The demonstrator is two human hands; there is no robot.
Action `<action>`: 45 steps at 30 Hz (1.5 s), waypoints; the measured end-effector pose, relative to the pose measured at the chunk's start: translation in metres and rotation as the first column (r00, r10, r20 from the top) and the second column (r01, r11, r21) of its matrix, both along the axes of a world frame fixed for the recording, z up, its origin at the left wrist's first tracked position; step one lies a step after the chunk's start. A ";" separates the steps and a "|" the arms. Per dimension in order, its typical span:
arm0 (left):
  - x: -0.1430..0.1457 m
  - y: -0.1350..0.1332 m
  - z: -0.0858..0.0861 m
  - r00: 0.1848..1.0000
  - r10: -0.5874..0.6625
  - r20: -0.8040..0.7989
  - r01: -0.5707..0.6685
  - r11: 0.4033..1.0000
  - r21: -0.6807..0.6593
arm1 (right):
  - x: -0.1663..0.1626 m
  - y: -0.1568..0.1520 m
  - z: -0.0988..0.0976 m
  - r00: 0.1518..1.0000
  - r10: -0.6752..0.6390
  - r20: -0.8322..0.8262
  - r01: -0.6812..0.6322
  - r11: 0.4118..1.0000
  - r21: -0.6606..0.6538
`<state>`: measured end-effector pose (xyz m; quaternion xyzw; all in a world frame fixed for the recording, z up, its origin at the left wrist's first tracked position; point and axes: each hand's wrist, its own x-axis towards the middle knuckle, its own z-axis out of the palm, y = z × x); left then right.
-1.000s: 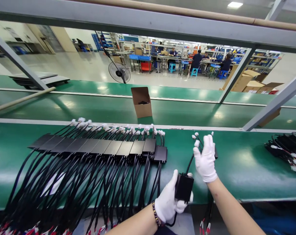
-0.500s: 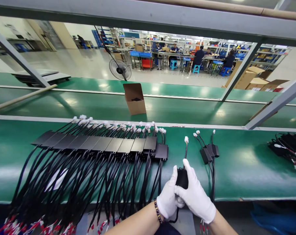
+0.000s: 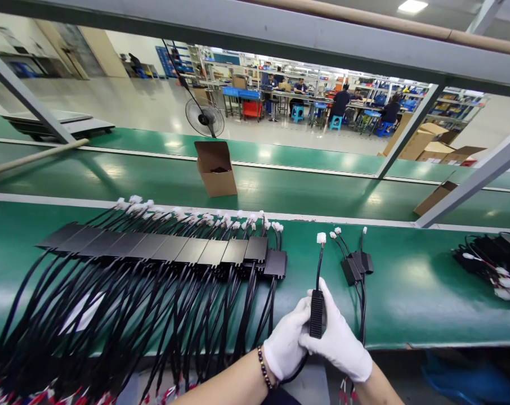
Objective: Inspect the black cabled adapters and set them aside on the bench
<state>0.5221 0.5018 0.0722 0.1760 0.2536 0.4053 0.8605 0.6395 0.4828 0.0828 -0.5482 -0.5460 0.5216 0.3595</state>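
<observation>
one head-worn view looks forward and down, close over the green bench (image 3: 407, 281), hall beyond.

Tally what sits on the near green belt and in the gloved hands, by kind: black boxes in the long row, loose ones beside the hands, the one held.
Black boxes in the overlapping row: about 11
Loose black boxes right of the hands: 2
Black box held on edge by left hand and right hand: 1
Total: about 14
</observation>
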 end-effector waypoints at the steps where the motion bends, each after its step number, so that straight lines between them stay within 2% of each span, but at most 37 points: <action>1: 0.000 -0.001 -0.002 1.000 0.001 -0.005 -0.001 1.000 0.002 | 0.001 0.000 0.001 0.999 0.028 -0.043 -0.029 0.999 -0.021; 4: 0.001 -0.001 -0.009 0.998 -0.025 -0.062 0.025 1.000 -0.001 | 0.004 0.003 0.003 0.988 0.028 -0.152 -0.043 0.994 -0.098; 6: 0.003 -0.002 -0.012 0.991 -0.055 -0.121 0.054 0.999 -0.006 | 0.006 0.008 0.002 0.982 -0.047 -0.186 0.024 0.992 -0.122; 8: 0.004 -0.002 -0.012 0.980 -0.100 -0.171 0.102 0.995 0.003 | 0.009 0.016 0.001 0.967 -0.119 -0.227 0.101 0.991 -0.092; 11: 0.003 -0.005 -0.008 0.960 -0.140 -0.241 0.165 0.983 0.083 | 0.018 0.029 0.001 0.916 -0.231 -0.328 0.220 0.973 -0.068; 15: 0.002 -0.008 -0.001 0.949 -0.085 -0.305 0.131 0.982 0.134 | 0.029 0.040 0.002 0.854 -0.316 -0.413 0.291 0.949 -0.123; 18: 0.002 -0.009 0.002 0.951 -0.051 -0.304 0.099 0.985 0.144 | 0.030 0.042 0.001 0.844 -0.329 -0.424 0.295 0.944 -0.146; 21: 0.002 -0.009 0.002 0.974 -0.085 -0.208 0.113 0.986 0.127 | 0.026 0.041 -0.001 0.787 -0.369 -0.494 0.327 0.929 -0.172; 22: 0.002 -0.010 0.002 0.976 -0.130 -0.174 0.151 0.982 0.115 | 0.025 0.042 -0.001 0.753 -0.380 -0.538 0.340 0.924 -0.177; 24: 0.001 -0.012 0.004 0.936 -0.294 -0.193 0.315 0.945 0.089 | 0.023 0.044 0.001 0.689 -0.381 -0.616 0.357 0.919 -0.168; 25: 0.000 -0.014 0.005 0.886 -0.371 -0.278 0.404 0.912 0.072 | 0.023 0.047 0.004 0.692 -0.367 -0.621 0.357 0.922 -0.147; 26: -0.002 -0.016 0.006 0.818 -0.408 -0.406 0.467 0.883 0.054 | 0.024 0.050 0.007 0.731 -0.346 -0.588 0.350 0.930 -0.113; 27: -0.005 -0.018 0.007 0.738 -0.390 -0.550 0.492 0.870 0.043 | 0.024 0.055 0.010 0.797 -0.320 -0.512 0.337 0.939 -0.064; 28: -0.010 -0.019 0.009 0.662 -0.317 -0.679 0.483 0.874 0.063 | 0.025 0.061 0.015 0.868 -0.294 -0.400 0.321 0.947 0.000; 30: -0.023 -0.020 0.010 0.561 -0.052 -0.826 0.412 0.883 0.225 | 0.023 0.074 0.025 0.958 -0.246 -0.148 0.265 0.957 0.121; 32: -0.041 -0.019 0.009 0.508 0.232 -0.830 0.359 0.818 0.449 | 0.018 0.089 0.035 0.985 -0.172 -0.011 0.171 0.970 0.175; 35: -0.066 -0.015 0.006 0.399 0.524 -0.752 0.344 0.675 0.653 | 0.000 0.114 0.046 1.000 -0.027 -0.015 0.029 0.984 0.176; 37: -0.077 -0.013 0.005 0.310 0.597 -0.740 0.378 0.637 0.672 | -0.015 0.131 0.047 0.998 0.031 -0.048 -0.021 0.980 0.196; 41: -0.085 -0.003 0.002 0.146 0.625 -0.767 0.462 0.643 0.612 | -0.045 0.165 0.031 0.993 0.085 -0.079 -0.066 0.973 0.220; 45: -0.085 0.011 -0.003 0.091 0.622 -0.777 0.473 0.660 0.584 | -0.063 0.192 0.001 0.997 0.048 -0.058 -0.032 0.966 0.257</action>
